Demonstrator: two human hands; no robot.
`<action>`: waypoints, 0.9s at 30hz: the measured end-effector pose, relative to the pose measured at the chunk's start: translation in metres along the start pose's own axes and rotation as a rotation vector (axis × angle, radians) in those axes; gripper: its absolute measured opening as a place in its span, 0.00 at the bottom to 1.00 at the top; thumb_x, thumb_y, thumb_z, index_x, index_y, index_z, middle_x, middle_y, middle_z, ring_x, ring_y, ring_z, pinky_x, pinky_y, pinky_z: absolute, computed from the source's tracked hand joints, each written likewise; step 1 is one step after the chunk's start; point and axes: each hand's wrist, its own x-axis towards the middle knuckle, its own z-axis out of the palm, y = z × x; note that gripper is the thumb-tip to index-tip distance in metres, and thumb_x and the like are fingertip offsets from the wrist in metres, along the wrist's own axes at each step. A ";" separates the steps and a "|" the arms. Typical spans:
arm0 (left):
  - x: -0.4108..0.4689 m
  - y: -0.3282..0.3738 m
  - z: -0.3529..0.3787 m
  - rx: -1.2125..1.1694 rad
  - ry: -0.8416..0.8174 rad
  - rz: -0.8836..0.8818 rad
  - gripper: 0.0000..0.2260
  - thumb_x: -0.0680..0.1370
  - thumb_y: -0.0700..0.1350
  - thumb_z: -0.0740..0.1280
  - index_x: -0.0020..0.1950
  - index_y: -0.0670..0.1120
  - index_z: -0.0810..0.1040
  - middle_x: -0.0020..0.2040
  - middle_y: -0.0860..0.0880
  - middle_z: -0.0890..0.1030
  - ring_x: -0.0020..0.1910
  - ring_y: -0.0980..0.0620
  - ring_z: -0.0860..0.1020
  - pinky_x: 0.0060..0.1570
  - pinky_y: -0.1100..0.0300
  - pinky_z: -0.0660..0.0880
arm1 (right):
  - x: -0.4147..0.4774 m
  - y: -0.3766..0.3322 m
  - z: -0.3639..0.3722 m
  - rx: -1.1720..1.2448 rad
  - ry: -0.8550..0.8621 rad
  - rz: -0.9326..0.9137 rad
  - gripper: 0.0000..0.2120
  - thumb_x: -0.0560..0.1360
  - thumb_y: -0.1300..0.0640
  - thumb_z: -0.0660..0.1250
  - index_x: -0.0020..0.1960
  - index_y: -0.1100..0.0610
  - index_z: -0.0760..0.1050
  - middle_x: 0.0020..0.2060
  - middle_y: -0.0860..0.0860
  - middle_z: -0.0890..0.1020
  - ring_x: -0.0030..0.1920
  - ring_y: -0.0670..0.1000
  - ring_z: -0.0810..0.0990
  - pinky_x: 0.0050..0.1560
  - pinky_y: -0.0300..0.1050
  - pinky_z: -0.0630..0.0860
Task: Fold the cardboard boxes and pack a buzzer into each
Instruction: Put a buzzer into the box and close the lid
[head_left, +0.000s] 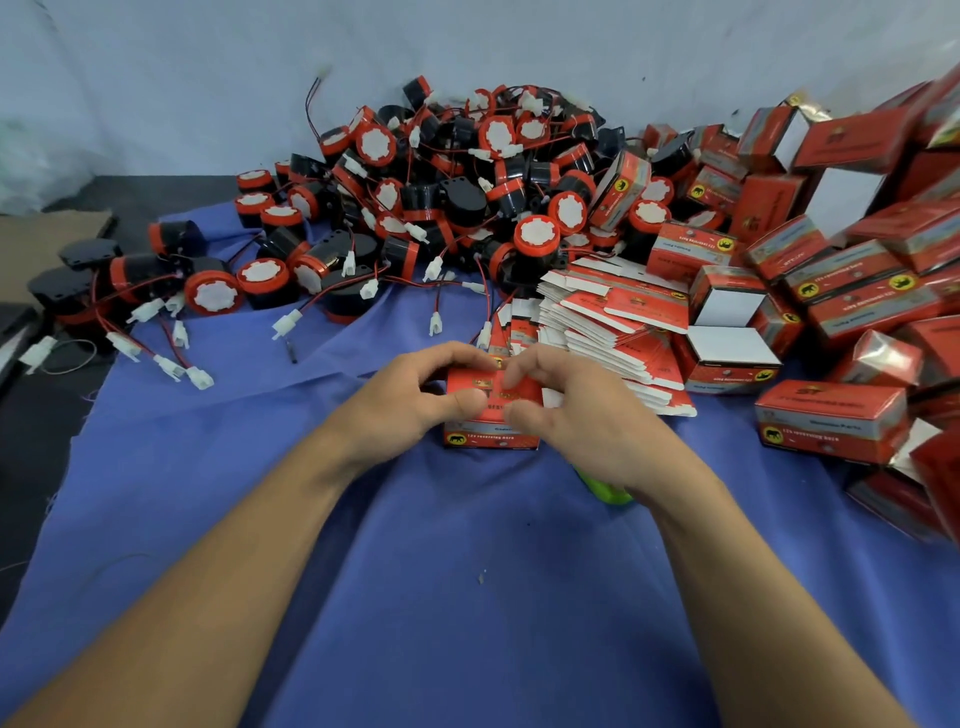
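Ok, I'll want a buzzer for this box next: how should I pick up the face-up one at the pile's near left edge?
Probably by its round red rim: pinch the buzzer across opposite sides with the left hand, once it lets go of the box, coming from above and the front. Its white face tilts up towards you at the open edge of the pile.

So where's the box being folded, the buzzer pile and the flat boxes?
box being folded (491, 439): head view, printed front side.
buzzer pile (462, 200): head view, black buzzer mid-pile.
flat boxes (639, 306): head view, top red sheet.
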 end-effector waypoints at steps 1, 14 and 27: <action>0.001 0.000 0.002 0.030 0.004 0.010 0.15 0.77 0.41 0.75 0.62 0.52 0.80 0.58 0.51 0.83 0.54 0.55 0.81 0.54 0.61 0.79 | -0.001 0.000 0.001 -0.044 -0.017 -0.006 0.13 0.72 0.53 0.76 0.51 0.47 0.74 0.49 0.44 0.83 0.47 0.49 0.81 0.50 0.45 0.79; 0.008 0.002 0.007 -0.239 0.414 -0.093 0.13 0.86 0.48 0.59 0.58 0.47 0.83 0.44 0.45 0.87 0.43 0.54 0.82 0.41 0.65 0.78 | 0.007 -0.008 -0.046 0.947 0.004 -0.047 0.14 0.70 0.62 0.77 0.49 0.62 0.74 0.45 0.52 0.86 0.45 0.49 0.84 0.46 0.43 0.79; 0.013 -0.006 0.009 -0.060 0.373 -0.117 0.13 0.73 0.57 0.66 0.56 0.59 0.80 0.46 0.54 0.88 0.47 0.57 0.83 0.49 0.60 0.77 | 0.060 0.006 -0.092 -0.390 0.290 0.204 0.37 0.77 0.44 0.72 0.81 0.50 0.61 0.77 0.54 0.69 0.74 0.58 0.70 0.66 0.50 0.72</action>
